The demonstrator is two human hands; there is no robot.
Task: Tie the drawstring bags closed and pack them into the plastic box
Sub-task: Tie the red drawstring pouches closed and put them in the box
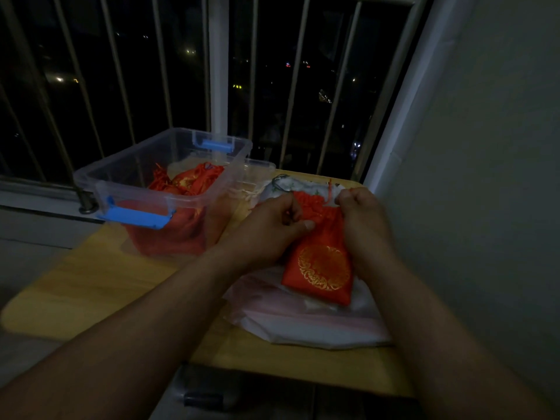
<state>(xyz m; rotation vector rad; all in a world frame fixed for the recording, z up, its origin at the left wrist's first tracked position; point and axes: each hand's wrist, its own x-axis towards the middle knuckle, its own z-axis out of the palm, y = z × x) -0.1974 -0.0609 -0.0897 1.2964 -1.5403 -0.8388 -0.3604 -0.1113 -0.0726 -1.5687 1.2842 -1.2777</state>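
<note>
A red drawstring bag (321,262) with a gold round pattern lies on a pile of pale bags at the right of the wooden table. My left hand (272,225) pinches its gathered neck from the left. My right hand (362,212) grips the neck's right side, where a red cord runs. The clear plastic box (127,177) with blue latches stands at the back left. Several red bags (188,180) lie inside it.
A pale patterned bag (291,184) lies behind my hands. White and clear plastic bags (306,322) spread under the red bag. Window bars stand behind the table and a wall rises close on the right. The table's front edge is near my forearms.
</note>
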